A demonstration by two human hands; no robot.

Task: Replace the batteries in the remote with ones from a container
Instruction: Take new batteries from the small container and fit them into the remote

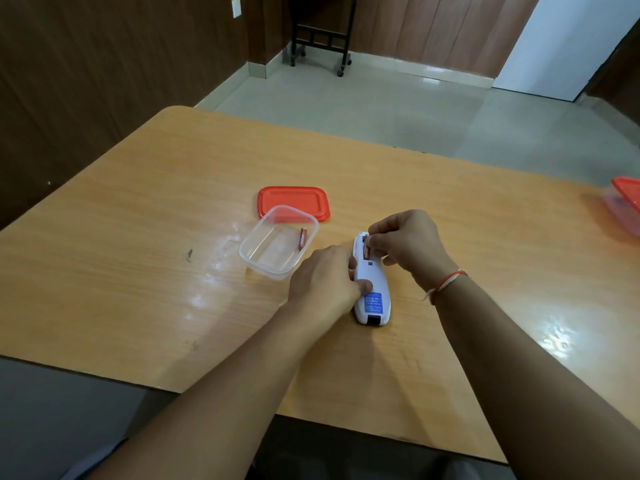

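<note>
A white remote lies face down on the wooden table, with a blue label near its close end and its battery bay open at the far end. My left hand grips the remote's left side, thumb on its back. My right hand pinches an orange battery at the open bay. A clear plastic container stands left of the remote with one orange battery lying inside it. Its red lid lies just behind it.
A second container with a red lid sits at the table's right edge. Beyond the table are a tiled floor, brown wall panels and a black wheeled stand. The table's near edge runs below my forearms.
</note>
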